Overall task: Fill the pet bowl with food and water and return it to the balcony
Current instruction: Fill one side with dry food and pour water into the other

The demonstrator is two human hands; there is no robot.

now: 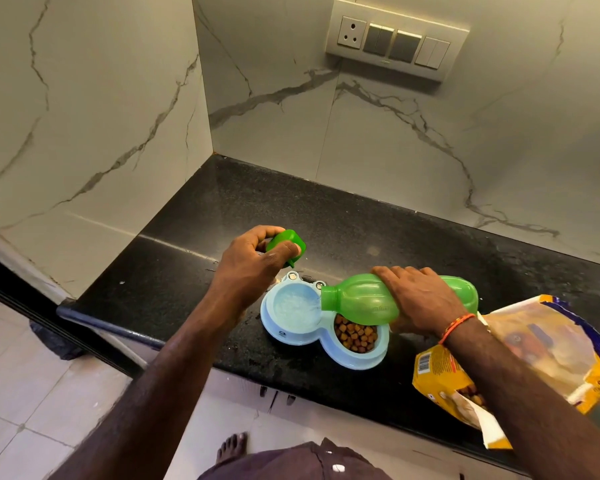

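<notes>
The right hand (420, 299) had its grip wrapped around a green water bottle (368, 299), tipped on its side with the open mouth over the left compartment of the light blue double pet bowl (291, 336). Water lay in that compartment; brown kibble (355, 336) filled the right one. The left hand (253, 268) pinched the green cap (288, 242) above the bowl's far edge. The bowl stood on the black table (326, 209), and an opened yellow pet food bag (534, 355) lay just beside it at the right.

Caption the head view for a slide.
Right hand pours bottle water into the bowl; left hand holds the cap.
</notes>
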